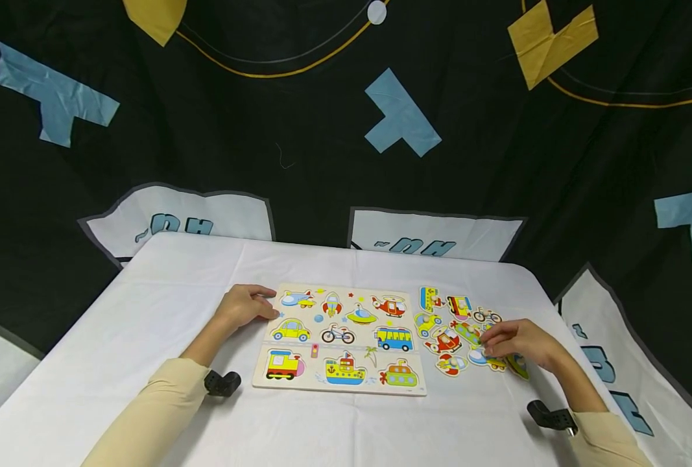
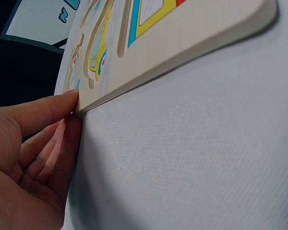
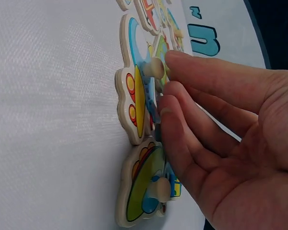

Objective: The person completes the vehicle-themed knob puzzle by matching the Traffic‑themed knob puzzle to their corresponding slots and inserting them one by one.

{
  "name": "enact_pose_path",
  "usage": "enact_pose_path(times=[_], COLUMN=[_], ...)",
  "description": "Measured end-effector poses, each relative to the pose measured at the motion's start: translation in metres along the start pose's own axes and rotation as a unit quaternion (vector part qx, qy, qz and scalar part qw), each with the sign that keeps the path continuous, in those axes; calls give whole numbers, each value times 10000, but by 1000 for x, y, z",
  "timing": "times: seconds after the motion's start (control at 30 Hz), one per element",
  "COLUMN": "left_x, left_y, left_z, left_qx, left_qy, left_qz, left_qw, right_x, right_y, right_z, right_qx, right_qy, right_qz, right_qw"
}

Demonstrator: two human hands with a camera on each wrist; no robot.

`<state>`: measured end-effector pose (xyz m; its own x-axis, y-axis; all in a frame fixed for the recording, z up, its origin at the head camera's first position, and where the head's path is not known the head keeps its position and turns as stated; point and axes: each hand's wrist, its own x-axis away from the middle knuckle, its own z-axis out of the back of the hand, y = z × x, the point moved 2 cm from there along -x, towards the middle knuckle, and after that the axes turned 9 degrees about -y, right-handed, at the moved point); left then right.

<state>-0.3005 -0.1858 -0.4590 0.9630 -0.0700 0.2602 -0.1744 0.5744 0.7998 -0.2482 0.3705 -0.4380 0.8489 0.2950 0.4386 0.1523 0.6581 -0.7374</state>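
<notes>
A light wooden peg puzzle board (image 1: 315, 332) printed with vehicles lies flat on the table. My left hand (image 1: 246, 305) rests at its left edge, the fingers loosely extended. In the left wrist view the thumb (image 2: 62, 103) touches the board's edge, with the other fingers close beside it. To the right of the board lies a cluster of loose pieces. My right hand (image 1: 523, 340) hovers over it with relaxed, slightly bent fingers. In the right wrist view the fingertips are beside the wooden knob (image 3: 156, 68) of an airplane piece (image 3: 137, 91). A flying saucer piece (image 3: 144, 187) lies next to it.
Other loose pieces include a bicycle (image 1: 487, 316), a train (image 1: 459, 308), a ship (image 1: 430, 299), a car (image 1: 427, 325) and a red helicopter (image 1: 445, 340); some overlap. A white cloth (image 1: 322, 428) covers the table. Behind it hangs a black patterned curtain (image 1: 299, 130).
</notes>
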Motion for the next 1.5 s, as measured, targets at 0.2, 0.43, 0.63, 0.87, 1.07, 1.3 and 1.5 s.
enact_pose_path(times=[0.2,0.43,0.63,0.87,1.07,1.3,1.5], left_x=[0,-2,-5,-4,-4,-3,-2], left_y=[0,-4,-10,-11,-14,-15,-15], left_z=[0,1,0,-2,-3,-3,0], left_qx=[-36,94,250,378,548,743,895], left_qy=[48,1,-48,-54,-75,-103,-122], left_qz=[5,16,-77,-37,102,118,190], left_qw=[10000,10000,9996,9993,9984,9971,9957], right_x=[-3,-7,-6,-8,-6,-5,-6], right_y=[4,6,6,8,3,-5,-17], right_z=[-1,-3,-3,-2,-1,2,8], right_qx=[171,190,381,544,561,475,506], right_qy=[-161,-199,-171,-122,-180,-235,-251], right_qz=[19,196,138,8,-20,20,175], right_qw=[9997,9994,9990,9984,9983,9986,9982])
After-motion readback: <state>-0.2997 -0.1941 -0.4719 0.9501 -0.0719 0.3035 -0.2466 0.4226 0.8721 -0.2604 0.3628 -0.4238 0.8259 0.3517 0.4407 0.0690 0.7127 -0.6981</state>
